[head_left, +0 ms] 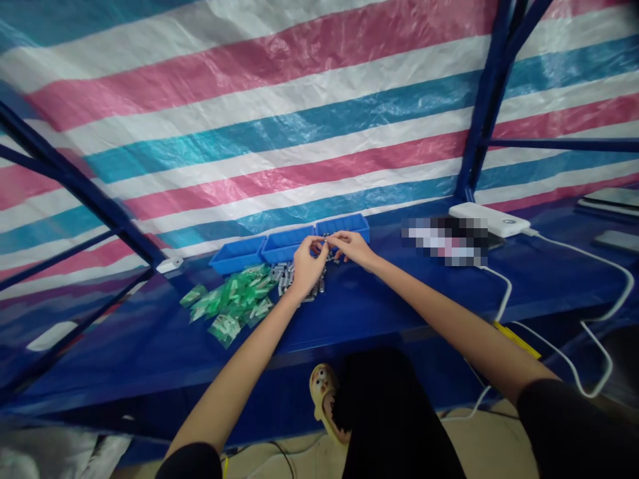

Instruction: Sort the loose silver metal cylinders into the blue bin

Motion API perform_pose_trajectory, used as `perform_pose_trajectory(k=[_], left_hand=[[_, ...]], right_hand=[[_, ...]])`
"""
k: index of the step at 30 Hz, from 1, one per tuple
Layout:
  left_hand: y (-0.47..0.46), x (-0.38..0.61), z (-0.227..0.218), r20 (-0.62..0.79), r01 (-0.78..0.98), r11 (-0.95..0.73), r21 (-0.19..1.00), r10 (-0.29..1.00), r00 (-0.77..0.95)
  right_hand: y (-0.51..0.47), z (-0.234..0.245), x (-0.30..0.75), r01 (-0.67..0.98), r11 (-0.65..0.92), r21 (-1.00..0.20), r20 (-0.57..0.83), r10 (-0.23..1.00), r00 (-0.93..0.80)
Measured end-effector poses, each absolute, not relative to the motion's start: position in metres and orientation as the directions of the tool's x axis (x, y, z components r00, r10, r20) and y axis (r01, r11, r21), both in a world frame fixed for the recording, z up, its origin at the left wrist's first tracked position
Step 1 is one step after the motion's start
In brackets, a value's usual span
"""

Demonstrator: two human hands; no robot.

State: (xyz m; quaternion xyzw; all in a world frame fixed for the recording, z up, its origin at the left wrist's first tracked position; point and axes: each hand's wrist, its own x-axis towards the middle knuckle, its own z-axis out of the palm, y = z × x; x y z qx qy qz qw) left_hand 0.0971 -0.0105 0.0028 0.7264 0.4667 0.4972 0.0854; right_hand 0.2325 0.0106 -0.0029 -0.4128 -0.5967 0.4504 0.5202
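Note:
My left hand point(309, 265) and my right hand point(353, 247) meet fingertip to fingertip above the blue table. Both are closed in a pinch around something small that I cannot make out. Below and around them lies a heap of small grey metal pieces point(283, 276), partly covered by my left hand. To the left of this heap is a pile of small green-tinted plastic packets point(232, 297). Right behind my hands stand three blue bins in a row: a left bin point(237, 255), a middle bin point(279, 245) and a right bin point(352, 229).
At the right, a white power bank point(489, 219) with a white cable point(589, 246) lies beside a blurred-out device point(444, 241). A small white object point(170, 265) sits at the back left. Blue metal posts point(482, 113) rise before a striped plastic sheet point(279, 120).

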Motion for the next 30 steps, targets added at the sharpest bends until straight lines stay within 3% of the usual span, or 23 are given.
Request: perform_pose_trajectory(k=[6, 15, 19, 24, 27, 30], left_hand=[[-0.008, 0.096, 0.000, 0.641, 0.643, -0.552, 0.531, 0.758, 0.121], [-0.019, 0.100, -0.007, 0.498, 0.836, -0.441, 0.328, 0.832, 0.244], [-0.019, 0.100, -0.007, 0.485, 0.866, -0.397, 0.303, 0.847, 0.219], [-0.017, 0.097, -0.004, 0.500, 0.885, -0.345, 0.312, 0.852, 0.156], [-0.014, 0.095, -0.004, 0.514, 0.897, -0.315, 0.310, 0.850, 0.121], [-0.012, 0.091, -0.005, 0.519, 0.901, -0.300, 0.313, 0.849, 0.102]], right_hand=[[0.012, -0.006, 0.232, 0.032, 0.272, -0.962, 0.270, 0.960, -0.071], [0.025, -0.009, 0.244, 0.025, 0.260, -0.965, 0.260, 0.947, 0.188], [0.034, -0.007, 0.255, -0.012, 0.283, -0.959, 0.269, 0.924, 0.272], [0.030, 0.000, 0.257, 0.004, 0.440, -0.898, 0.439, 0.896, 0.061], [0.022, -0.001, 0.254, 0.229, 0.498, -0.837, 0.492, 0.866, -0.085], [0.015, -0.007, 0.251, 0.522, 0.522, -0.674, 0.469, 0.849, -0.243]])
